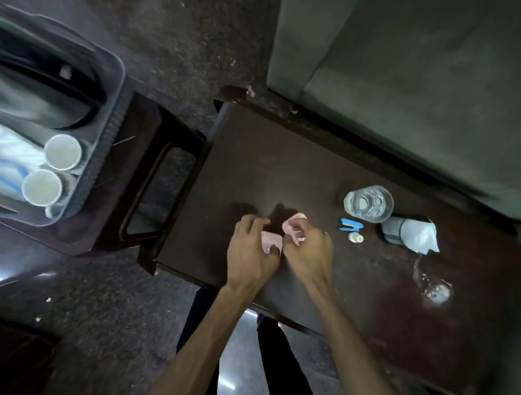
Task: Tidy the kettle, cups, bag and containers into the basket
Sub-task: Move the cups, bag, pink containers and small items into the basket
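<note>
Over the dark brown table (285, 156), my left hand (252, 248) and my right hand (307, 251) both grip a small crumpled pink bag (270, 238). A loop of the pink bag sticks up above my right fingers. At the far left a grey plastic basket (105, 147) sits on a dark stool. Inside it lie a dark kettle (41, 95), two white paper cups (63, 151) (42, 187) standing upright, and a white plastic bag with blue stripes (4, 159).
A clear glass tumbler (369, 203) stands right of my hands. Beside it are a small blue stapler (350, 224), a tiny white bottle (355, 238) and a dark speaker with white tissue (408, 233). A clear lid (437, 289) lies nearer the right edge. A green sofa fills the top right.
</note>
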### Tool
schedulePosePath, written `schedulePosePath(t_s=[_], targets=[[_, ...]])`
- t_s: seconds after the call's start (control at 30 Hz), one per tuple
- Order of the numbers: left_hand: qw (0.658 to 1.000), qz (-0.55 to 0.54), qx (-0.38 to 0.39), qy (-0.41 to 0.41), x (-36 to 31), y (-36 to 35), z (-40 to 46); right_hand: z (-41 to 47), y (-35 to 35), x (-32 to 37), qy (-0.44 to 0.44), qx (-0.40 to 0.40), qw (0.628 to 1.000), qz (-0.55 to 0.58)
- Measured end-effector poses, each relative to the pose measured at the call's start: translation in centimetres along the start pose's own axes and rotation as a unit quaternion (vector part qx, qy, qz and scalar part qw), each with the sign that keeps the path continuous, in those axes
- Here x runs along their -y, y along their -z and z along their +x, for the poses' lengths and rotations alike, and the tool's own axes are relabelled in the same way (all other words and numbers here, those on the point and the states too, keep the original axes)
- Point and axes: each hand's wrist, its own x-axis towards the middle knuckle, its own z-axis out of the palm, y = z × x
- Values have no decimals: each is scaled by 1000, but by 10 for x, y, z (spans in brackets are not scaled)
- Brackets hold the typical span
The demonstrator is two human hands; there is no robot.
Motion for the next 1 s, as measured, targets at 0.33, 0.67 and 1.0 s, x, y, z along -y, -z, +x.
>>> schedulePosePath(t_s=[0.33, 0.67, 1.0], targets=[[982, 160, 69, 69, 20, -73, -20, 25, -14, -40, 88, 18, 952, -292], [989, -23, -125, 76, 1, 35, -4, -2, -17, 27, 24, -19, 1000, 4], [974, 64, -214, 33, 97, 303, 41, -44, -125, 268, 163, 28, 979, 121]])
